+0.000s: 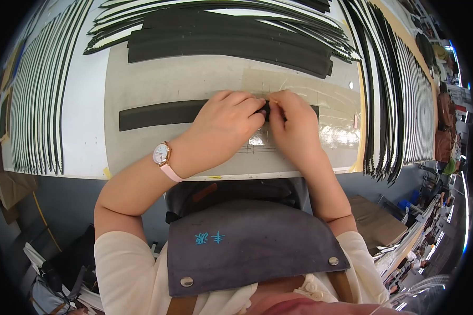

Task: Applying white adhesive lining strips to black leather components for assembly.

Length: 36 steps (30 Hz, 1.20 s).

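Note:
A flat black strip, perhaps leather or a leather-like material, lies crosswise on a grey board in front of me. My left hand lies over its middle, fingers curled around a small raised part of the strip. Close beside it, my right hand pinches thumb and forefinger together at the strip's upper edge. The fingertips of both hands almost meet, and what lies between them is mostly hidden. Under the right hand, a clear sheet with ruled lines covers part of the board.
Wider black strips are stacked beyond the hands, with pale-backed strips behind. Rows of strips stand left and right. The table's front edge runs close to my apron. Yellow tape borders the board's right side.

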Motion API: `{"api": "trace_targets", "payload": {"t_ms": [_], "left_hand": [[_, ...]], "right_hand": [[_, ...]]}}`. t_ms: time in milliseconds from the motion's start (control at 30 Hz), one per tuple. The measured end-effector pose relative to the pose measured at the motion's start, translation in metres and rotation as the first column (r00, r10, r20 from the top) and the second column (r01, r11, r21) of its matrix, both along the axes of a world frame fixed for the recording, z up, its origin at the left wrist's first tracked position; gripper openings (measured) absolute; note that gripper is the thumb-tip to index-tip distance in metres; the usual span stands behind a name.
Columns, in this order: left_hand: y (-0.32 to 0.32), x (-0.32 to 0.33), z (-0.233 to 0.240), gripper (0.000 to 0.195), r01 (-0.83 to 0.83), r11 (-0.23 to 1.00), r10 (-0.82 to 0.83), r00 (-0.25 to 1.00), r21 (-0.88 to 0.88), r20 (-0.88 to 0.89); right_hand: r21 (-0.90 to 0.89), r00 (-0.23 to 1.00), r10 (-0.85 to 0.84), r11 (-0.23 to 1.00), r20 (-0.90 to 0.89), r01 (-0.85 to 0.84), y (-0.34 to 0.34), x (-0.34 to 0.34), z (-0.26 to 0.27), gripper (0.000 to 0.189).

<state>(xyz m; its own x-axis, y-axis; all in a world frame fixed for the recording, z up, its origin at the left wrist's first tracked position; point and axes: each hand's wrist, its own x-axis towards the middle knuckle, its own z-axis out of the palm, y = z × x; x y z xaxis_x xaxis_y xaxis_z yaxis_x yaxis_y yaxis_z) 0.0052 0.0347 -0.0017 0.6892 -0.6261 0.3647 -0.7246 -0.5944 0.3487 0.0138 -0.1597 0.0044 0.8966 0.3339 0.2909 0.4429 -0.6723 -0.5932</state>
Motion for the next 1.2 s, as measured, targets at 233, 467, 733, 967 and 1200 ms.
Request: {"api": "trace_targets", "payload": {"t_ms": [233,467,733,967,1200], "left_hand": [[0.000,-0.001,-0.002,0.023,-0.004,1.000,0.004,1.000,-0.006,0.012],[-0.002,-0.001,-0.001,0.021,-0.008,1.000,0.008,1.000,-0.010,0.000],[-0.002,-0.001,-0.003,0.024,-0.009,1.000,0.009,1.000,-0.004,0.000],[-0.003,-0.002,-0.001,0.027,-0.016,1.000,0.016,0.999,0.006,-0.031],[-0.004,-0.002,0.001,0.029,-0.024,1.000,0.025,0.997,0.012,-0.074]], "right_hand": [[0.100,0.992,-0.056,0.993,-0.110,0.067,-0.001,-0.003,0.001,0.011],[-0.006,0.999,-0.001,1.000,-0.040,0.001,-0.002,-0.001,0.003,0.011],[0.019,0.988,-0.022,1.000,-0.153,0.025,-0.003,0.003,0.004,0.010],[0.276,0.921,-0.100,0.937,-0.377,0.215,-0.009,0.003,0.005,0.009],[0.125,0.987,-0.016,0.991,-0.163,0.037,-0.004,0.005,-0.004,0.009]]}}
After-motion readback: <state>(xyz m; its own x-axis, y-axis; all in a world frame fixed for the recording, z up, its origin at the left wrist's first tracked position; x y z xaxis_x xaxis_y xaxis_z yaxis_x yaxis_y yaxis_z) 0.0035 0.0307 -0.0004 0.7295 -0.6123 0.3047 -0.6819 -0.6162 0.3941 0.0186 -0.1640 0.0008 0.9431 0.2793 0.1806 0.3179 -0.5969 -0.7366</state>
